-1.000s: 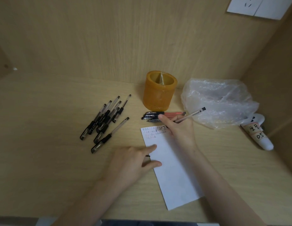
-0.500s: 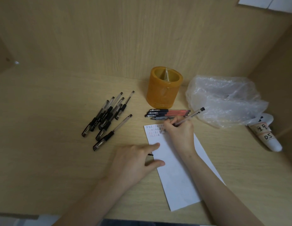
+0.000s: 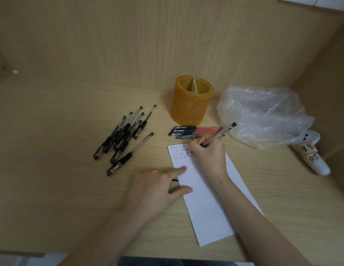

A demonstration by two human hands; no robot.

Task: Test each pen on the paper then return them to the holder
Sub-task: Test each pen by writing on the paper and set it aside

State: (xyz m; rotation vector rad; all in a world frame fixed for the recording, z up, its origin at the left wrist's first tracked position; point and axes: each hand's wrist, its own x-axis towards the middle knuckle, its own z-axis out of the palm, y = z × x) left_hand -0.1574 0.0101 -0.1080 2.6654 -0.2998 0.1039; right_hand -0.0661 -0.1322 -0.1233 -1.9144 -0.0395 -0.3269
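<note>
Here the pen (image 3: 219, 135) under test sits in the right hand (image 3: 208, 154), pinched between fingers and thumb near its writing end. Its tip, partly hidden by the fingers, meets the far end of the paper (image 3: 203, 204), among rows of small black and red marks. The long axis slants: tip down and left onto the sheet, dark tail end up and right toward the plastic bag (image 3: 263, 116). The left hand (image 3: 157, 186) rests with straight fingers on the paper's left edge, apparently steadying it.

The step in hand appears to be the trial stroke. No pen shows inside the orange holder (image 3: 191, 104), so the returning is probably not yet begun. The next move likely calls for lifting the tip, turning the pen upright and lowering it into the holder, clearing the row of red and dark pens (image 3: 196, 130) that lies crosswise between paper and holder. A heap of black capped pens (image 3: 125, 137) lies to the left on the table (image 3: 52, 169).
</note>
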